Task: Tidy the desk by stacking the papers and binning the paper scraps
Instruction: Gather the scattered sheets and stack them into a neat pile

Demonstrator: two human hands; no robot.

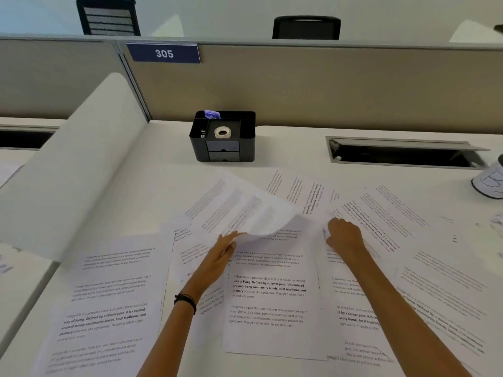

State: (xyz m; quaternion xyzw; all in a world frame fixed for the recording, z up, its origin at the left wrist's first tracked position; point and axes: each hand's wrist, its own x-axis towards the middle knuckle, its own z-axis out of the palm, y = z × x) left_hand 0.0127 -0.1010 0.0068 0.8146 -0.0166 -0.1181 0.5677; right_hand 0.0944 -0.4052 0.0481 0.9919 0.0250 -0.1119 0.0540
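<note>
The white printed paper sheets lie nearest the camera. They are spread loose and overlapping across the white laminate desk, at differing angles. No stack is formed.

One white printed sheet is raised off the spread, with its near corner curled upward. The left hand pinches that corner between thumb and fingertips. The right hand rests knuckles-up on the edge of a sheet further right, fingers bent. Whether it grips that sheet or only presses it cannot be determined.

Small crumpled white paper scraps appear at the right edge of the desk, not yet collected. No bin is in view.

A black plastic desk organiser stands beyond the papers, well apart from both hands.

Assessment: stacking is at its start, with the first sheet or so being gathered. Nearly all sheets remain to be stacked, and the binning of scraps has not begun.
</note>
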